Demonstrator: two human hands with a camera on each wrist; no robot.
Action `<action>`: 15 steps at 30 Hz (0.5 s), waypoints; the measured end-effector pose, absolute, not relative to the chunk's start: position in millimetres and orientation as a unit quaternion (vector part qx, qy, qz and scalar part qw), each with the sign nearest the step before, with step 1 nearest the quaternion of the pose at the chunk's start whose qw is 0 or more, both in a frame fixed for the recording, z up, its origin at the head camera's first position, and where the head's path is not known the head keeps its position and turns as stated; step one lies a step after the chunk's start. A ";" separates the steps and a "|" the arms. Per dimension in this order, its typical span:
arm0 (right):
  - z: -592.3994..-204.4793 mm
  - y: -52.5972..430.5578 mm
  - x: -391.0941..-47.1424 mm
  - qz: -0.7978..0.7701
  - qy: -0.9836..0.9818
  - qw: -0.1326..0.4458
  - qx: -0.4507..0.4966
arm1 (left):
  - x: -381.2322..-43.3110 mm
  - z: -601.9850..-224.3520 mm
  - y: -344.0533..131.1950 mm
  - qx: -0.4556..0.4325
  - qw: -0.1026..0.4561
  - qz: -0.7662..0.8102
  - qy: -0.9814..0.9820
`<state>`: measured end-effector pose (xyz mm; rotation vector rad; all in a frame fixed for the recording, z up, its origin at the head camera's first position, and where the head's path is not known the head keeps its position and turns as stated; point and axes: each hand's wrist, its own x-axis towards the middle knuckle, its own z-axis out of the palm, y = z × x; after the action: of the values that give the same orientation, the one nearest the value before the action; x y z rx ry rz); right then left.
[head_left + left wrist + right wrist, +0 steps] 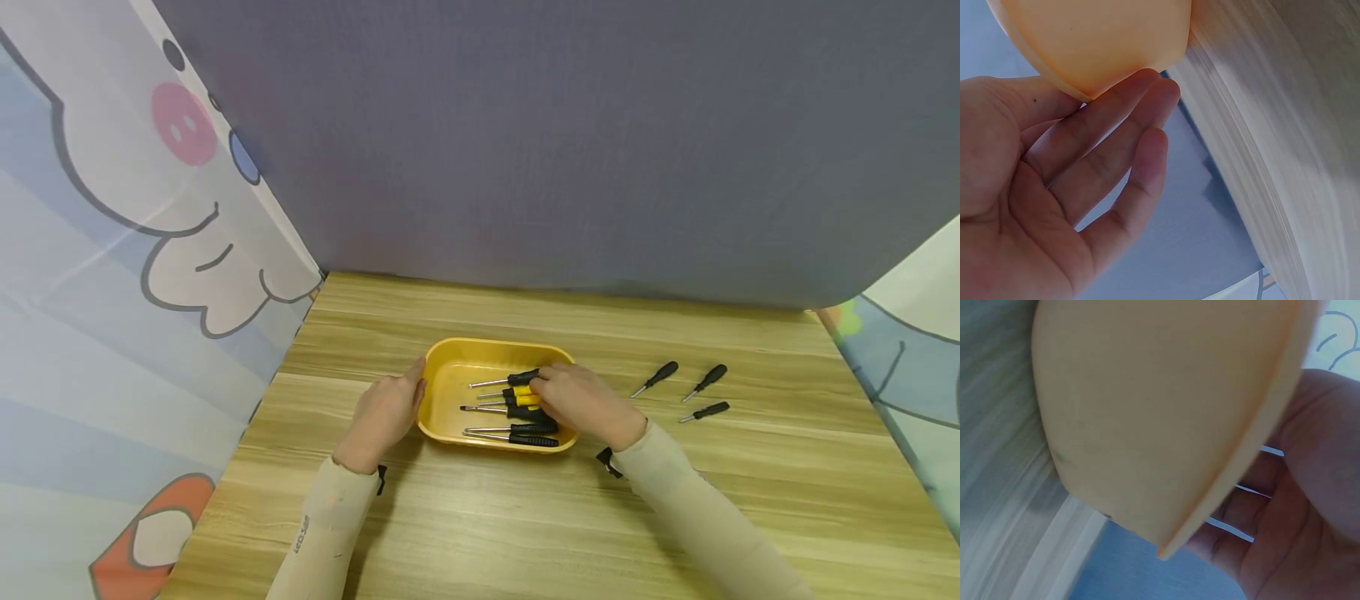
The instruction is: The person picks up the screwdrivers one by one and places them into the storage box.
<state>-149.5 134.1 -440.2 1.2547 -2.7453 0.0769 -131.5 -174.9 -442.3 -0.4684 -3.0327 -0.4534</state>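
A yellow plastic tray [450, 434] holds several screwdrivers, some with black handles and others with yellow-and-black ones. My left hand [385, 417] grips the tray's left end. In the left wrist view, the thumb lies at the rim and the fingers [1110, 159] bend beneath the outer wall. My right hand [585, 402] reaches over the right end, its fingertips at the handles of a black screwdriver [522, 378] and a yellow-handled screwdriver [525, 401]. From the right wrist, the tray wall [1147, 425] hides those fingertips, so their hold cannot be made out.
Right of the tray, three small black screwdrivers lie apart on the wooden table: one nearer the tray [660, 374], another [708, 379] beyond it and a third [707, 411] closer to me. A grey panel [570, 167] stands along the table's far edge. Cartoon-printed cloth [97, 333] hangs at left.
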 end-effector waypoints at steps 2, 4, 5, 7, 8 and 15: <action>-437.8 134.4 -147.7 0.030 -0.907 0.066 0.415 | -131.5 -442.2 -174.8 -0.150 0.019 -0.146 -0.978; -434.7 135.3 -145.6 0.037 -0.907 0.069 0.414 | -131.7 -442.4 -174.8 -0.150 0.019 -0.147 -0.978; -433.0 136.1 -144.4 0.041 -0.907 0.071 0.413 | -131.7 -442.5 -174.8 -0.150 0.019 -0.147 -0.977; -429.5 138.7 -141.7 0.046 -0.908 0.073 0.409 | -131.6 -442.2 -174.6 -0.152 0.021 -0.149 -0.977; -427.6 140.4 -140.0 0.048 -0.909 0.074 0.408 | -131.7 -442.2 -174.5 -0.153 0.023 -0.150 -0.977; -412.4 156.5 -127.7 0.043 -0.913 0.083 0.398 | -131.4 -442.1 -174.6 -0.152 0.025 -0.154 -0.976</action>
<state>-127.7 156.5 -412.4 1.1868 -2.7245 0.1283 -131.4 -174.6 -442.1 -0.4702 -3.0177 -0.4770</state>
